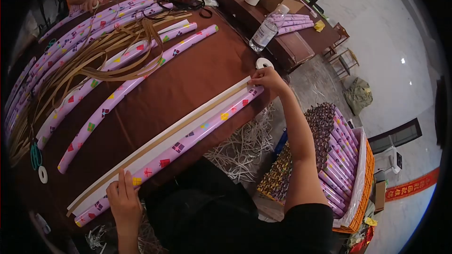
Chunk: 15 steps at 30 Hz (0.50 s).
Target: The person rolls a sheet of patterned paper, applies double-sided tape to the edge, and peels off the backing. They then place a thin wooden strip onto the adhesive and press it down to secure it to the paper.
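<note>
In front of me lies a lilac wrapping paper roll [197, 134] printed with coloured gift boxes, its white-backed edge turned outward. A narrow tan tape strip [188, 123] runs lengthwise along that edge. My left hand [125, 201] rests on the near end, fingers stretched flat over the paper and strip. At the far end, my right hand [269, 80] pinches the strip's end together with the paper edge between thumb and fingers. Beside that hand is a white tape roll [263, 64]. Further left, a bundle of loose tan strips [110, 59] lies across several similar rolls.
Another person's hands [101, 0] work at the table's far side. Green-handled scissors [36, 155] and a white ring [43, 174] lie at the left edge. A water bottle [267, 30] stands beyond. To the right, an orange crate [365, 183] holds stacked rolls; paper shreds [242, 148] cover the floor.
</note>
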Motion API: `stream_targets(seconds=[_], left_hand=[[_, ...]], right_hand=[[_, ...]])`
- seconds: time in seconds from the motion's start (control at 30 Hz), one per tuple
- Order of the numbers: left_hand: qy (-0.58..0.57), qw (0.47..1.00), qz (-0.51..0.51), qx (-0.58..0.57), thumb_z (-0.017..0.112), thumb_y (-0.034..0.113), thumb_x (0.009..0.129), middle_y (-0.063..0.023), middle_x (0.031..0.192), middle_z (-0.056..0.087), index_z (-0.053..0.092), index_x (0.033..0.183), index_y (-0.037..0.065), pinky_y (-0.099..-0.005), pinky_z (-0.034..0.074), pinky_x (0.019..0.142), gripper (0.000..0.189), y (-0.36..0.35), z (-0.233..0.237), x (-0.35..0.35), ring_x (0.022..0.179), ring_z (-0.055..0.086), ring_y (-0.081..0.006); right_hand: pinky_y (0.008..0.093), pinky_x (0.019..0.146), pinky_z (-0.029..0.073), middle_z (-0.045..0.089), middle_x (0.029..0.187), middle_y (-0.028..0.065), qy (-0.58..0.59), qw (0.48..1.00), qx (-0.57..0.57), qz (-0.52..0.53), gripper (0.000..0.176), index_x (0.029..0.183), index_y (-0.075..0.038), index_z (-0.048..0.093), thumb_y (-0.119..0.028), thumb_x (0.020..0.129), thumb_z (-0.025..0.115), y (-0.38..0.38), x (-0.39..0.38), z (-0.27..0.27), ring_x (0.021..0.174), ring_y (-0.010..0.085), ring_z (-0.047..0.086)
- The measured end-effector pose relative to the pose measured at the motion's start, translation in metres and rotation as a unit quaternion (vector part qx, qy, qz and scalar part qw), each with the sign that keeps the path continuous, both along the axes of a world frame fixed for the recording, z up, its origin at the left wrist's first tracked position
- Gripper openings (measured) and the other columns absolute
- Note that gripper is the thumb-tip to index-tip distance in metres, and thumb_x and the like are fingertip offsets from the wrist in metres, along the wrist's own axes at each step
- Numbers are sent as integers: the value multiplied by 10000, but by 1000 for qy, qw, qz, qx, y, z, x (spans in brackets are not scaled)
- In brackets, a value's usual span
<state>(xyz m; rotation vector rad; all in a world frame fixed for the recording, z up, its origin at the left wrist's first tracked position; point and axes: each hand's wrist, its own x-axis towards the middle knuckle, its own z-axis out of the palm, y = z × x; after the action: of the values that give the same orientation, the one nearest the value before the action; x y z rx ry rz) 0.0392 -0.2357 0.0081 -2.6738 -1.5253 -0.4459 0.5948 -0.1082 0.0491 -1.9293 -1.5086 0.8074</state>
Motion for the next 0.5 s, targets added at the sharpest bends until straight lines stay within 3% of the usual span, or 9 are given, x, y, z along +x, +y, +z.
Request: stream_targets(seconds=[0.5], left_hand=[[-5,1000,3,-24,645,40,851,-214,1362,524,503,1313,-68,-459,431,903,496,0,3,1,982,507,-338]], right_hand=[[262,556,441,643,663,26,-99,994,-41,27,218,761,8,708,-180,756,817,13,0,-3,620,100,577]])
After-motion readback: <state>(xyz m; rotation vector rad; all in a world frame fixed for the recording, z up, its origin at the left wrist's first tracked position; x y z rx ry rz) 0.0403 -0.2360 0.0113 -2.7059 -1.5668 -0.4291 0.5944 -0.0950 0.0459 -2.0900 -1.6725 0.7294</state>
